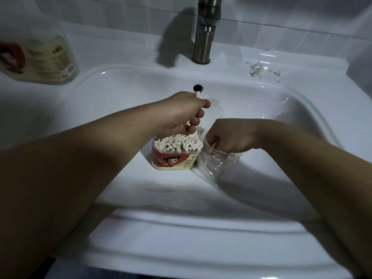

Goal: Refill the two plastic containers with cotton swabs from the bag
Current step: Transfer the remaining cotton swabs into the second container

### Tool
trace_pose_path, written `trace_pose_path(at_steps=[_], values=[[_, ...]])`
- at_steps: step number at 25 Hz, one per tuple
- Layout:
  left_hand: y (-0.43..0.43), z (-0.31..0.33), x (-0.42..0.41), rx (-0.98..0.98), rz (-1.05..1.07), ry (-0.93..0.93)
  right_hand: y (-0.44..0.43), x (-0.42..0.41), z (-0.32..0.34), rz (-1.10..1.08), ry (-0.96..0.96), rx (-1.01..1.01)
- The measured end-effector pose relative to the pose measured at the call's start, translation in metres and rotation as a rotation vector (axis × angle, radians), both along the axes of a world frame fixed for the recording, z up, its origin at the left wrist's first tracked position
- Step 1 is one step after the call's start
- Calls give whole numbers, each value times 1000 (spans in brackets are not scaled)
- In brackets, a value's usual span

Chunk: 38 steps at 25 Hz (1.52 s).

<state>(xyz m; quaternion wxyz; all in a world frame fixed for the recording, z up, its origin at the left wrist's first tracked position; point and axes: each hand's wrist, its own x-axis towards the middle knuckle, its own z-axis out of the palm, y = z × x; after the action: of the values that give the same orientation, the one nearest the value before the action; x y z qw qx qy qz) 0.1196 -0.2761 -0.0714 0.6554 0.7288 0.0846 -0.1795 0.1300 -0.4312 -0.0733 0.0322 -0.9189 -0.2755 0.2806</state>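
A plastic container (174, 158) with a red and cream label stands in the sink basin, packed with upright cotton swabs. Directly above it my left hand (182, 112) is closed around a bunch of cotton swabs (200, 96), whose white tips stick out at the top and bottom of the fist. To the right lies a clear plastic bag (213, 164), and my right hand (227, 137) reaches into its mouth with the fingers hidden inside. A second container (48, 59), blurred, stands on the counter at the far left.
The white sink (281, 101) fills the view, with its overflow hole (197, 88) at the back. A steel faucet (205, 31) rises behind it. A crumpled piece of clear plastic with white bits (259, 70) lies on the right rim. Tiled wall behind.
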Motion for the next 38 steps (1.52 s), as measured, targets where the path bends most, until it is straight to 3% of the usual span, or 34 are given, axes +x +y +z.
trace_pose_path(at_steps=[7,13,18,25,31,38], values=[[-1,-3,1,43,-32,6,17,-2,-13,77,-49,-135],[-1,-3,0,58,-46,-7,4,8,-7,-121,-81,-233],[0,-4,0,71,-64,-25,4,6,-5,0,-192,-114],[0,-4,0,83,-76,-28,14,1,-12,130,-77,-225],[0,-6,1,91,-79,-29,15,-3,-13,-16,-57,-222],[0,-4,0,105,-96,-25,21,-17,-9,14,-1,-191]])
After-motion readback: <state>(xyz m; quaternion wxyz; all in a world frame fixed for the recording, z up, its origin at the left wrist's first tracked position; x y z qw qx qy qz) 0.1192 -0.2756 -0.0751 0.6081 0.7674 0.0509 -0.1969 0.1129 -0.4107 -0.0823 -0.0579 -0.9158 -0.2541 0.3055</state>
